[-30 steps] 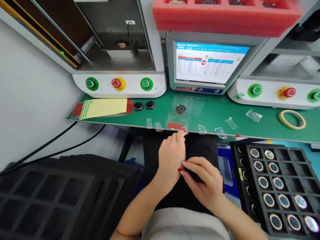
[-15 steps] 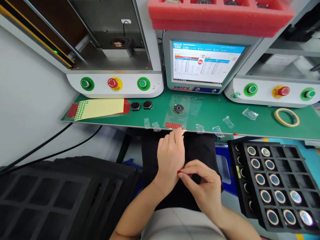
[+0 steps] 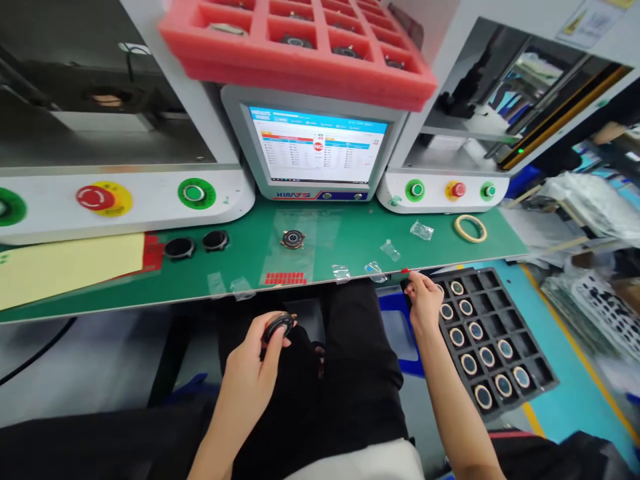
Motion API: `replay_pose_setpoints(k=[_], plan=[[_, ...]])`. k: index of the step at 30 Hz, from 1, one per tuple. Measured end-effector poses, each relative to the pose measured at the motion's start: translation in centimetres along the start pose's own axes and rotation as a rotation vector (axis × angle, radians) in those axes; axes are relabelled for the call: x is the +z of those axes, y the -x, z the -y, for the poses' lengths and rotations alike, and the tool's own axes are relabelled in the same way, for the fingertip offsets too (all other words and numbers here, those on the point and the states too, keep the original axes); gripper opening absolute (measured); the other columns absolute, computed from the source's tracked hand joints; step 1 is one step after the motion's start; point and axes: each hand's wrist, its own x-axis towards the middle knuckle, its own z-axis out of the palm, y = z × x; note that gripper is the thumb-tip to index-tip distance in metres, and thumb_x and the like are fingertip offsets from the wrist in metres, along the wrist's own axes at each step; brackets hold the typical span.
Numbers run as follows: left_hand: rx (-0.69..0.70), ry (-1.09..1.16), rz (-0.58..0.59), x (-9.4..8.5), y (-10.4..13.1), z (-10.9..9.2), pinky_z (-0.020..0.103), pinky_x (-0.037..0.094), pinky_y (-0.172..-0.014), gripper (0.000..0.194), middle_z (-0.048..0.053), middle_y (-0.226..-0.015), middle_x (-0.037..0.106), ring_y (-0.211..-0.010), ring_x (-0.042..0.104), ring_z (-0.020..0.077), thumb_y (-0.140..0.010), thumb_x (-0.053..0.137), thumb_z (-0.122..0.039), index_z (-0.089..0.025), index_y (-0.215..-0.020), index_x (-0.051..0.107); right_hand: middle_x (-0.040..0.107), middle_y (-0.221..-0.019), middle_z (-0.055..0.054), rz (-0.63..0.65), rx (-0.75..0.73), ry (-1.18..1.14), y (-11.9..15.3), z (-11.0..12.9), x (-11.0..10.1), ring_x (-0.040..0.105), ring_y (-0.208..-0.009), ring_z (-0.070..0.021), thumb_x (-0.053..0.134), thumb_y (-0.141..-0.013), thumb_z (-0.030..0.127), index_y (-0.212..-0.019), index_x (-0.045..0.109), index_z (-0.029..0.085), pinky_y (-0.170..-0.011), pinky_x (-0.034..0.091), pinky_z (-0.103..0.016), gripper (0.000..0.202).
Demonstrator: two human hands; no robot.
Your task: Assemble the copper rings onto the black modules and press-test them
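Observation:
My left hand [image 3: 255,363], over my lap, grips a round black watch case [image 3: 279,325] between thumb and fingers, tilted on its side. At the front edge of the green bench, my right hand [image 3: 423,300] has its fingertips pinched together at a small red piece of film [image 3: 405,271]. Whether that piece is between the fingertips or stuck to the edge is hard to make out. Another watch case [image 3: 293,239] lies on a clear sheet on the bench, behind rows of red stickers [image 3: 285,278].
Two dark watches [image 3: 179,249] lie left, beside a yellow sheet [image 3: 75,267]. Clear film scraps [image 3: 390,250] and a tape roll [image 3: 470,228] are on the right. A black tray [image 3: 500,320] holds several round parts. A red foam tray [image 3: 300,73] sits above the monitor [image 3: 320,153].
My hands have moved apart. The right went from beside my left wrist to the bench edge on the right; the left drew back from the edge, showing the watch case. The view turned right.

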Motion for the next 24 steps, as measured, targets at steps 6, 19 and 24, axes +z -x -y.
replay_pose_setpoints(k=[6, 19, 24], plan=[[-0.081, 0.163, 0.058, 0.0, -0.2, 0.3, 0.033, 0.057, -0.073, 0.039, 0.010, -0.101, 0.072, -0.072, 0.067, 0.0193, -0.091, 0.052, -0.054, -0.020, -0.107, 0.062, 0.065, -0.099, -0.004, 0.011, 0.137, 0.033, -0.9, -2.0, 0.2, 0.065, -0.079, -0.0136, 0.060, -0.095, 0.032, -0.107, 0.062, 0.013, -0.069, 0.057, -0.030, 0.023], [-0.065, 0.248, 0.056, 0.1, -0.9, 1.8, 0.030, 0.055, -0.076, 0.029, 0.010, -0.113, 0.069, -0.078, 0.068, 0.0160, -0.097, 0.045, -0.038, -0.018, -0.112, 0.059, 0.062, -0.085, -0.002, 0.139, -0.375, 0.336, 2.4, 1.7, 2.9, 0.057, -0.071, -0.0127, 0.059, -0.093, 0.034, -0.096, 0.063, 0.016, -0.069, 0.049, -0.028, 0.020], [0.205, 0.036, 0.097, 2.3, -2.3, 2.3, 0.037, 0.053, -0.095, 0.023, 0.013, -0.156, 0.035, -0.113, 0.065, 0.0233, -0.098, 0.041, -0.023, -0.019, -0.110, 0.060, 0.072, -0.087, -0.002, 0.705, -0.618, 0.630, 7.6, 4.2, 10.0, 0.065, -0.080, -0.0165, 0.068, -0.083, 0.026, -0.082, 0.072, 0.023, -0.075, 0.048, -0.026, 0.005]])
